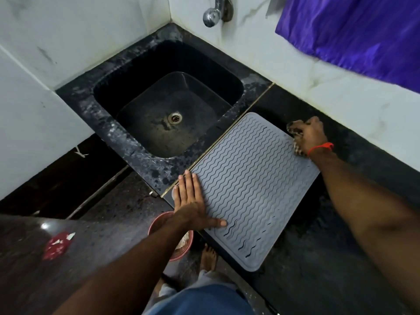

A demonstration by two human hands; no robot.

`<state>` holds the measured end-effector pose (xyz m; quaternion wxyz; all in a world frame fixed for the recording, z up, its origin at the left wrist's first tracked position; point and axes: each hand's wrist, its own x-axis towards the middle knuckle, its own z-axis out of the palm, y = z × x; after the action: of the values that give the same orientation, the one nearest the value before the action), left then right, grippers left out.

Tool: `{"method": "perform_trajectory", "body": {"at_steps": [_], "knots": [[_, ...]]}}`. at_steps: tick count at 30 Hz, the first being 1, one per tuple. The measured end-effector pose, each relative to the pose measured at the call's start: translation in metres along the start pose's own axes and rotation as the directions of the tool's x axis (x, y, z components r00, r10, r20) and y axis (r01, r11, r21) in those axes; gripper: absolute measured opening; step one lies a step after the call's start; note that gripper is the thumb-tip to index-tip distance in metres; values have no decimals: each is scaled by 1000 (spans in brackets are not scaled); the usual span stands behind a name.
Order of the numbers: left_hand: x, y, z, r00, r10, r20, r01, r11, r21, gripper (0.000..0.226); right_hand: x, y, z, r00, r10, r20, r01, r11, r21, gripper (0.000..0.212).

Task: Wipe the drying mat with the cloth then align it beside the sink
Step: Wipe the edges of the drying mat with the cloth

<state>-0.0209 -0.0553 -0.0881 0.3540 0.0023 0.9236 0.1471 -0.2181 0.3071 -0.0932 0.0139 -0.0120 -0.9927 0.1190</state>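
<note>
mat (252, 189) lies on the counter (341, 258) just right of the sink (168, 110). left hand (191, 205) flat, pinning its near edge; right hand (309, 135) clenched round the cloth (295, 130) at the far corner. advise steady pressure and wiping along the ridges.

A chrome tap (213, 13) sticks out of the white tiled wall (295, 64) well beyond the hands, and a purple cloth (354, 35) hangs on that wall above and beyond the right hand. Below the left forearm, a pink bowl (179, 255) sits on the floor with a bare foot (208, 258) just beside it. Far to the left of the left hand, a red wrapper (56, 245) lies on the dark speckled counter (27, 269).
</note>
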Motion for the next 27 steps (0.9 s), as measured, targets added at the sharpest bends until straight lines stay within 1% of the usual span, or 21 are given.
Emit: {"method": "perform_trajectory", "body": {"at_steps": [1, 3, 5, 8, 11, 15, 19, 22, 24, 27], "knots": [[-1, 0, 0, 1000, 0, 6, 0, 1000, -2, 167, 3, 2, -1, 999, 42, -7, -42, 999, 17, 37], [-2, 1, -1, 1000, 0, 14, 0, 1000, -3, 167, 0, 0, -5, 997, 74, -18, -73, 997, 39, 37], [-3, 1, -1, 1000, -1, 18, 1, 1000, -2, 166, -15, -14, -8, 997, 47, -56, -41, 995, 89, 37], [-2, 0, -1, 1000, 5, 8, -5, 1000, -4, 166, -58, -54, -11, 996, -42, -79, 59, 972, 226, 39], [-3, -1, 0, 1000, 17, -11, -17, 1000, -18, 166, -117, -91, -4, 984, -171, -58, 180, 951, 251, 42], [-6, -2, 3, 999, 30, -45, -31, 999, -26, 166, -190, -119, 11, 965, -260, -13, 249, 906, 342, 50], [-6, 7, 5, 997, 76, -20, -76, 997, -23, 166, -230, -123, 21, 964, -263, 39, 240, 923, 301, 42], [-6, 9, 11, 995, 98, -13, -97, 994, 47, 163, -243, -129, 20, 961, -269, 71, 243, 935, 258, 41], [-6, 8, 14, 995, 96, -14, -94, 992, 80, 162, -250, -138, 18, 951, -303, 65, 277, 925, 261, 39], [-4, 4, 14, 994, 105, -11, -103, 988, 115, 160, -266, -156, 22, 910, -406, 89, 373, 892, 253, 39]]}}
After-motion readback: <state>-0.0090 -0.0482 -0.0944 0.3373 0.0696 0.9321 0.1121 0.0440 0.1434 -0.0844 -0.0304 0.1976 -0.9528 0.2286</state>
